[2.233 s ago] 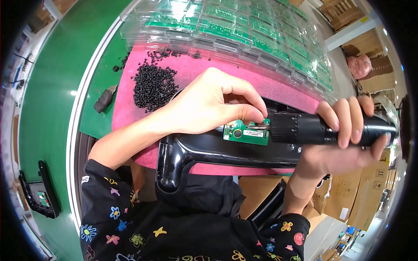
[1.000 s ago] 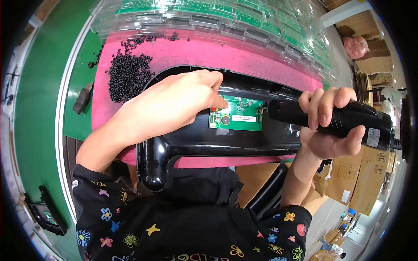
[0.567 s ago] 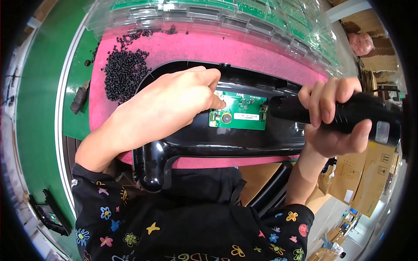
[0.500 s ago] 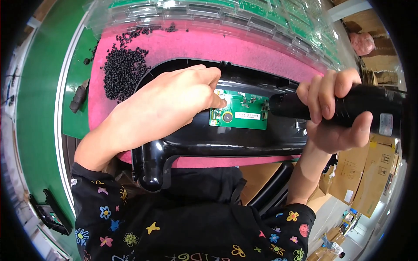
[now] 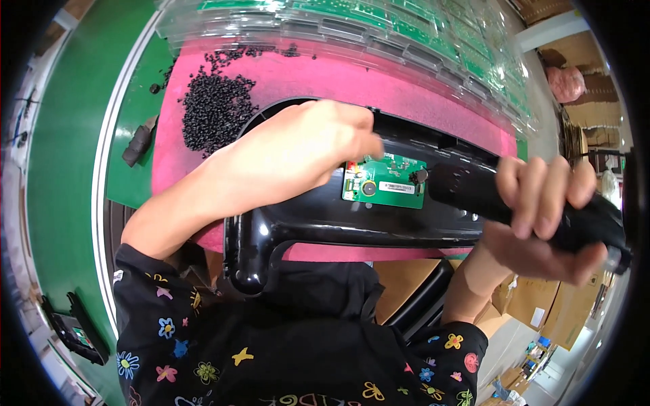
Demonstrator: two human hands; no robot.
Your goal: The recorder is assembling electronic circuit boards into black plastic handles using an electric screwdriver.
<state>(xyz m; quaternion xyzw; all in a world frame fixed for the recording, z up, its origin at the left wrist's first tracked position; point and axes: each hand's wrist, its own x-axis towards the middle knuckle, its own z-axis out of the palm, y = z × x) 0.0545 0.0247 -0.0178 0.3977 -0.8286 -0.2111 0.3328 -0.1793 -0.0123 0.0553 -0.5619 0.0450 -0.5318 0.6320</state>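
A green circuit board (image 5: 399, 198) with a white label and a round part lies inside a long, glossy black plastic housing (image 5: 325, 227). My left hand (image 5: 332, 135) is over the board's upper left corner, its fingers curled and slightly blurred; whatever they hold is hidden. My right hand (image 5: 542, 213) wraps round a thick black electric screwdriver (image 5: 467, 193). The screwdriver's narrow end points left, at the board's right edge. A small dark round piece sits at that tip.
A pile of small black screws (image 5: 213, 111) lies on the pink mat (image 5: 298, 78), left of the housing. Clear plastic trays (image 5: 406, 44) with green boards line the far side. A dark lump (image 5: 139, 143) rests on the green surface at left. Cardboard boxes (image 5: 558, 311) stand at right.
The housing and mat appear shifted slightly right in view. My left hand has lifted its finger from the board. The screwdriver has tilted, its rear end lower, and moved right with my right hand.
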